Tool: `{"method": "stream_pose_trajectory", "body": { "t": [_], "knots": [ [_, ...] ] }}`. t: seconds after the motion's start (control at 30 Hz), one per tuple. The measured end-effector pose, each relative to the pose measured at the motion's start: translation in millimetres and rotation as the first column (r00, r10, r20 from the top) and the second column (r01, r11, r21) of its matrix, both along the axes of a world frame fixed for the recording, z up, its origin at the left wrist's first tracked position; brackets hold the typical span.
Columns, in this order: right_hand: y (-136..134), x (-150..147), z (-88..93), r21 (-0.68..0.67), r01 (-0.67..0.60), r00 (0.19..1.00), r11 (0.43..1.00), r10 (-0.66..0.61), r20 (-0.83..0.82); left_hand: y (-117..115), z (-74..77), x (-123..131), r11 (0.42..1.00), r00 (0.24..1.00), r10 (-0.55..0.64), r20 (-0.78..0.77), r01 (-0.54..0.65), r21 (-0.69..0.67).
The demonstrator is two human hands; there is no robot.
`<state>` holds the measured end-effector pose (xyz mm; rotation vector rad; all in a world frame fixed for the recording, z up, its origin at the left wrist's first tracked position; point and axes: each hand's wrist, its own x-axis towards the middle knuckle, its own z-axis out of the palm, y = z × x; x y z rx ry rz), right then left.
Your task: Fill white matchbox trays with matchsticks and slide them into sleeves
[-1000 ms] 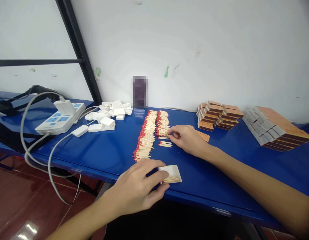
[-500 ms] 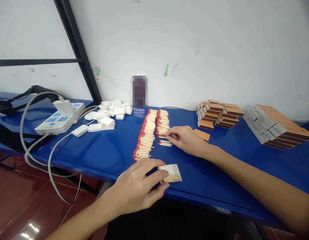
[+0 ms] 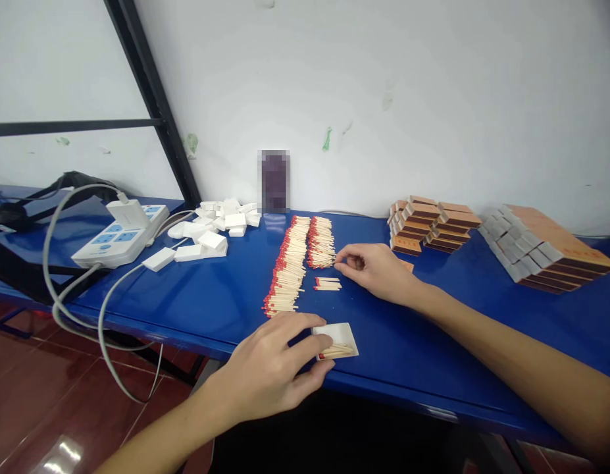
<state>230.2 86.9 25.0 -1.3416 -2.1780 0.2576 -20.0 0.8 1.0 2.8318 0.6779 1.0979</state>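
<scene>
Two long rows of red-tipped matches [image 3: 291, 263] lie on the blue table [image 3: 210, 296]. A small separate bunch of matches [image 3: 327, 284] rests just below the right row. My right hand [image 3: 376, 270] pinches at the lower end of the right row, fingers closed on a few matches. My left hand [image 3: 272, 368] holds a white matchbox tray [image 3: 340, 339] near the front edge, thumb and fingers on its left side. A few matches lie inside the tray.
Loose white trays [image 3: 220, 220] are heaped at back left beside a white power strip [image 3: 120, 234] with grey cables. Stacks of brown matchbox sleeves [image 3: 430, 227] and a larger block of boxes [image 3: 544, 253] stand at the right. A black frame post [image 3: 151, 99] rises at left.
My right hand has lifted slightly up and right from the small bunch to the end of the right row. The left hand and tray have stayed put.
</scene>
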Motion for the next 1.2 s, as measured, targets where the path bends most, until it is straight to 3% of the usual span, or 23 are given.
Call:
{"method": "stream_pose_trajectory", "body": {
  "t": [0.3, 0.5, 1.2],
  "knots": [
    [6, -7, -8.9, 0.125, -0.056, 0.997, 0.991, 0.05, 0.053, 0, -0.8, 1, 1.0, 1.0, 0.002, 0.005, -0.002, 0.012],
    [8, -4, -7.0, 0.054, -0.022, 0.999, 0.998, 0.019, 0.05, 0, 0.2, 1, 1.0, 1.0, -0.002, 0.003, 0.002, 0.007],
    [11, -5, -10.9, 0.082, -0.015, 0.998, 0.997, 0.01, 0.059, 0, -0.3, 0, 1.0, 1.0, -0.004, 0.003, 0.004, 0.003]
  ]
}}
